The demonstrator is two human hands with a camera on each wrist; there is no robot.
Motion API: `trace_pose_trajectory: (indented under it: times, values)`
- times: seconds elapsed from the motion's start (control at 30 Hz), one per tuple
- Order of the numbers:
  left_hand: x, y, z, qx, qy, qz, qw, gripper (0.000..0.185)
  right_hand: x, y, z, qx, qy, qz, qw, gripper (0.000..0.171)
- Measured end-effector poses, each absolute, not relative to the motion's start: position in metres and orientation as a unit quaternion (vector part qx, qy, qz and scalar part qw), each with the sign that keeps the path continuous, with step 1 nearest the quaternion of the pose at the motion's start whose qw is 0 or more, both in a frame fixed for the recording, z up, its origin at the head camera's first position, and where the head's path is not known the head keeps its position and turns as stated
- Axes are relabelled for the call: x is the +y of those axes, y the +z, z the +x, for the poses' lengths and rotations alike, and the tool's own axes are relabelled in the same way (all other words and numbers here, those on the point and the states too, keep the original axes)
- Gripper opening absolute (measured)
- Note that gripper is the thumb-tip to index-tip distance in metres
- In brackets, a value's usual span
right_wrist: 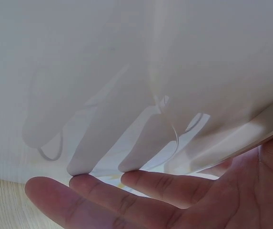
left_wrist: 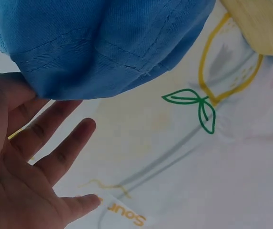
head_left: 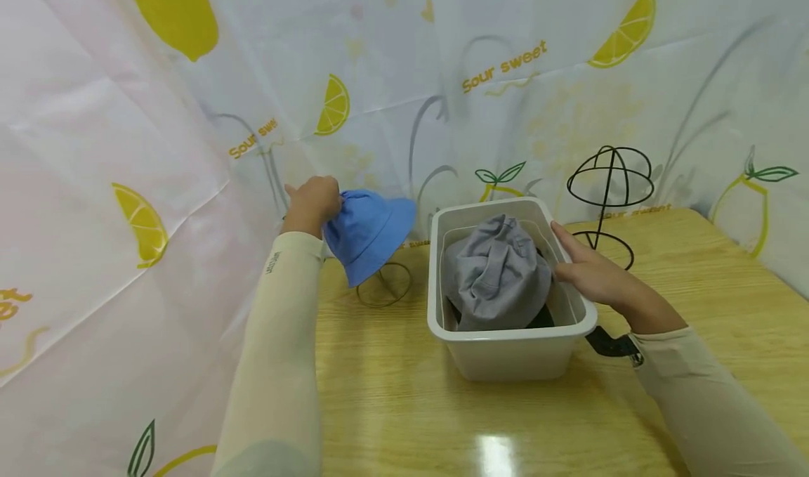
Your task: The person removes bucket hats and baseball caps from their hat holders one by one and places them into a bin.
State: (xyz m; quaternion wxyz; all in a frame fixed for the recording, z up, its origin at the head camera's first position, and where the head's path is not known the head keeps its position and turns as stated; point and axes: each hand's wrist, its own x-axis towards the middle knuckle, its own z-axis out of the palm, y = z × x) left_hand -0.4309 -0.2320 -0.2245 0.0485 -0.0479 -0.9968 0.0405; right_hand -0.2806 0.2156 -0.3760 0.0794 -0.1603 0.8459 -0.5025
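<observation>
From the head camera, the left hand [head_left: 314, 203] grasps the blue hat [head_left: 369, 232] at its crown, left of the white bin [head_left: 512, 350] and above a wire stand's base. The right hand [head_left: 590, 270] lies flat against the bin's right wall, fingers straight. A gray hat [head_left: 496, 273] fills the bin.

The left wrist camera shows the blue hat [left_wrist: 98, 43] above spread fingers [left_wrist: 60, 143].

The right wrist camera shows straight fingers [right_wrist: 126, 191] touching the bin [right_wrist: 126, 86].

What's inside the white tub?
A crumpled gray hat fills most of the white plastic tub. Something dark peeks out beneath it, but the hat covers it, so what it is cannot be told. The right hand rests on the rim.
</observation>
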Motion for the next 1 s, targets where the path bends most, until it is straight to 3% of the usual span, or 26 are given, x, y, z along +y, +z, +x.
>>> trace_pose_trajectory:
  times: [0.33, 0.5, 1.0]
  values:
    - [-0.213, -0.215, -0.433, -0.954, 0.176, -0.104, 0.217, 0.04, 0.215, -0.373, -0.278, 0.847, -0.501, -0.159, 0.079, 0.091]
    - [-0.201, -0.204, -0.43, -0.94, 0.177, -0.106, 0.27, 0.04, 0.215, -0.372, -0.278, 0.845, -0.504, -0.158, 0.081, 0.09]
    - [-0.178, -0.177, -0.425, -0.938, 0.089, -0.104, 0.319, 0.038, 0.215, -0.372, -0.279, 0.847, -0.5, -0.161, 0.082, 0.091]
